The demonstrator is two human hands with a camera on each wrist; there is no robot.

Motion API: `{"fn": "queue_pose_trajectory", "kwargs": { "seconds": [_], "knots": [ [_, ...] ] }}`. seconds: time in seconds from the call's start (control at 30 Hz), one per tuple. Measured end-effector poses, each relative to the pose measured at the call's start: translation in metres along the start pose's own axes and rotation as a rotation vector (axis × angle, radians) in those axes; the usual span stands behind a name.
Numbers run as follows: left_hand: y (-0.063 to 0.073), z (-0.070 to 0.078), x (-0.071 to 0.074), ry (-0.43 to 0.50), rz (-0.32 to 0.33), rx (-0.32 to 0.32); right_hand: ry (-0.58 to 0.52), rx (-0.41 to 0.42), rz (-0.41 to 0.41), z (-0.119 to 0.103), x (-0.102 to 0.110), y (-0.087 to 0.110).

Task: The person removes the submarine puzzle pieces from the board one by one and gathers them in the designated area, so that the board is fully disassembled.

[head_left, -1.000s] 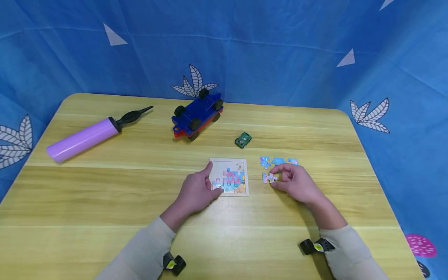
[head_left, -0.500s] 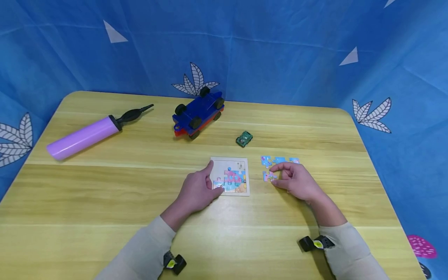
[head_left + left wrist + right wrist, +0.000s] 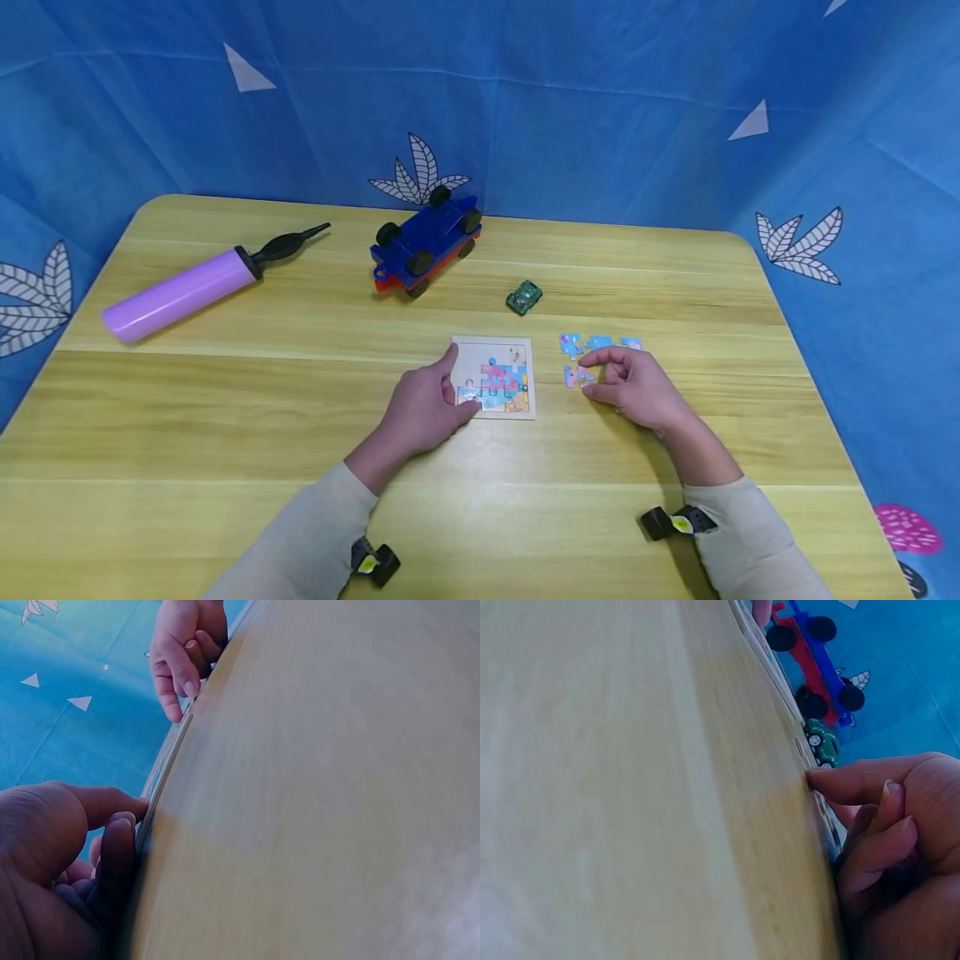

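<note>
In the head view my left hand (image 3: 426, 408) grips the left side of a small square puzzle board (image 3: 467, 357), thumb at the front and index finger at the left edge. Joined pink and blue jigsaw pieces (image 3: 501, 385) fill its lower and right parts; the upper left is bare. To the right of the board, my right hand (image 3: 633, 387) pinches a pink and blue puzzle piece (image 3: 572, 377) at its right side, at or just above the table. The right wrist view shows the right hand's thumb and fingers (image 3: 840, 784) at the piece's edge, with the piece mostly hidden.
Several loose puzzle pieces (image 3: 598, 342) lie in a row behind my right hand. Farther back are a small green toy car (image 3: 524, 297) and an overturned blue and red toy vehicle (image 3: 427, 237). A purple hand pump (image 3: 183, 294) lies at the left of the wooden table (image 3: 225, 433).
The head view has shifted slightly. Both hands keep almost the same places, the left on the board and the right on the puzzle piece.
</note>
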State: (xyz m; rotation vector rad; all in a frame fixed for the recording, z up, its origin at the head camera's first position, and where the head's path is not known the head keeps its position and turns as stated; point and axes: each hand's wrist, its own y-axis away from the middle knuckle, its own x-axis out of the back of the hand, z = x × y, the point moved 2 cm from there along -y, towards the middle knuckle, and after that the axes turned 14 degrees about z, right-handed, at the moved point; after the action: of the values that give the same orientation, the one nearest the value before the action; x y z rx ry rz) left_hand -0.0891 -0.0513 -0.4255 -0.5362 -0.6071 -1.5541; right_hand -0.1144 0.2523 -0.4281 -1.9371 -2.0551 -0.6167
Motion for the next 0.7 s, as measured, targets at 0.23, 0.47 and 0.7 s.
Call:
{"fn": "queue_pose_trajectory", "kwargs": {
  "seconds": [0.23,0.47,0.7],
  "knots": [
    [0.000,-0.002,0.000,0.005,0.003,-0.001,-0.033,0.020,0.061,-0.006,-0.010,0.004],
    [0.000,-0.002,0.000,-0.004,0.006,-0.010,-0.090,0.065,0.029,-0.020,-0.031,0.007],
    [0.000,-0.001,-0.001,0.004,0.005,-0.016,-0.110,0.089,-0.019,-0.037,-0.052,0.006]
  ]
}}
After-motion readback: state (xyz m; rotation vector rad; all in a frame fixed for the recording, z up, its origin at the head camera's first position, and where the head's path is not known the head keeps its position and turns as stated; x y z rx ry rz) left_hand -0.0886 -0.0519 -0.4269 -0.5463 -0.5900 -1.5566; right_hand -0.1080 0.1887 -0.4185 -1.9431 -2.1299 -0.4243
